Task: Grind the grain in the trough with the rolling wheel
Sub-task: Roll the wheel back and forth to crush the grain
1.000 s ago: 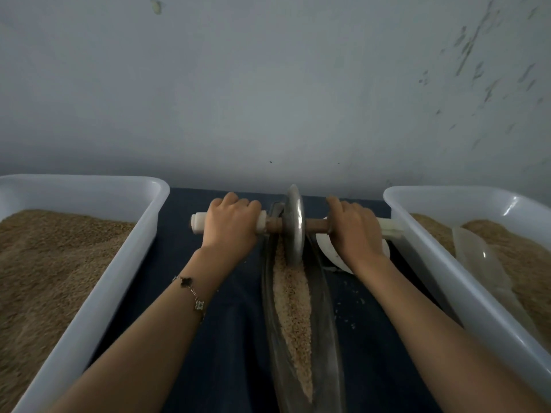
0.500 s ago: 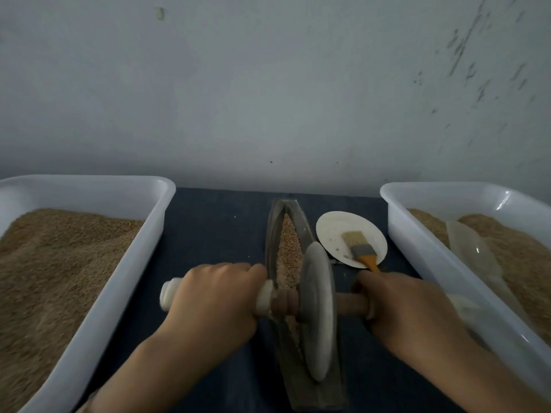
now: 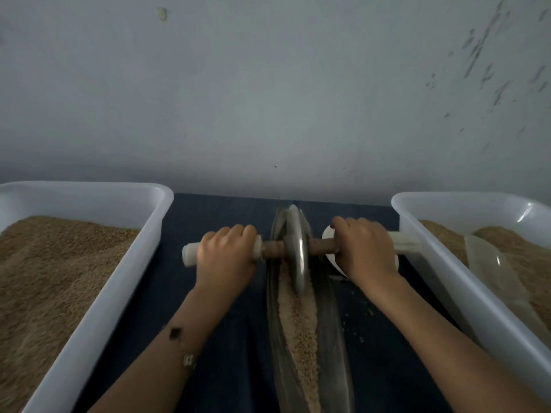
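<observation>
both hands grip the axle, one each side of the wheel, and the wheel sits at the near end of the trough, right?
Not quite. The head view shows the left hand and right hand gripping the axle on either side of the wheel, but the wheel sits at the far end of the trough, toward the wall.

My arms are bare, with no sleeves in sight. On my left wrist I wear a thin chain bracelet (image 3: 181,347) with a dark clover-shaped charm, and a pale one toward 5 o'clock of it. My hands carry no rings I can make out.
</observation>
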The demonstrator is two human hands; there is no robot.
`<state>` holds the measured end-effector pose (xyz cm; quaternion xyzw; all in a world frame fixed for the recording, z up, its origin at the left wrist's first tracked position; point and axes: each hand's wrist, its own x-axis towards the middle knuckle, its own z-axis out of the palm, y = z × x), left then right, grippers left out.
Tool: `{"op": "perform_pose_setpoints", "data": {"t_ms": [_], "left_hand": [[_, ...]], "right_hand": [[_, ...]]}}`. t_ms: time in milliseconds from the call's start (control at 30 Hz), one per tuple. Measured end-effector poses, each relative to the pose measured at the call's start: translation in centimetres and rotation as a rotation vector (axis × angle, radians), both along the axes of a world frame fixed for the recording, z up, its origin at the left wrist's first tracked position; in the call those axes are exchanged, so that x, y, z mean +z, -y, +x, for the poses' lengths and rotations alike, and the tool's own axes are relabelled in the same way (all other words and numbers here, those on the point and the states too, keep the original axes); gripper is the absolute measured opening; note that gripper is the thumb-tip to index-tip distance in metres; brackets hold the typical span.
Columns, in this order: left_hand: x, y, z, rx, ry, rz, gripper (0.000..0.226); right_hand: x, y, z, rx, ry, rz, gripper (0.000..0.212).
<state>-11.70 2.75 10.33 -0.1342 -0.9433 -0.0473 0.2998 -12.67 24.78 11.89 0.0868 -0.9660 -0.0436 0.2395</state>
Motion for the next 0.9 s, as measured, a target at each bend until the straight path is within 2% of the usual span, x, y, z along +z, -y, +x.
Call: {"op": "perform_pose_setpoints", "data": {"t_ms": [67,200,333,433,567,667,767,900], "left_hand": [[-0.1,0.0,-1.7,0.042,0.021,0.014,0.025],[-0.3,0.3,-2.4,0.088,0.099,-0.035,0.022],[-0.3,0.5,1.0,0.069,0.198,-0.063,0.022],[0.5,0.8,4.6,0.036,0.289,-0.094,0.020],[1.6,1.3,9.1,-0.010,0.335,-0.133,0.021],[2.8,1.3,11.2,-0.022,0.348,-0.119,0.017],[3.6,0.9,11.4,-0.051,0.267,-0.146,0.025],[2.3,0.7,8.9,0.006,0.329,-0.129,0.021]], "right_hand": [[0.4,0.3,-1.2,-0.005,-0.057,0.017,0.015],[0.2,0.3,-0.9,-0.027,-0.031,0.040,0.013],[-0.2,0.1,3.1,0.006,-0.016,0.012,0.018],[0.4,-0.1,7.6,0.068,-0.025,-0.043,0.029],[1.2,-0.8,12.4,0.048,0.081,-0.074,0.028],[1.9,-1.3,14.0,0.042,0.132,-0.083,0.036],[1.7,-1.4,13.9,0.025,0.228,-0.063,0.027],[0.5,-1.3,11.0,-0.002,0.235,-0.048,0.019]]}}
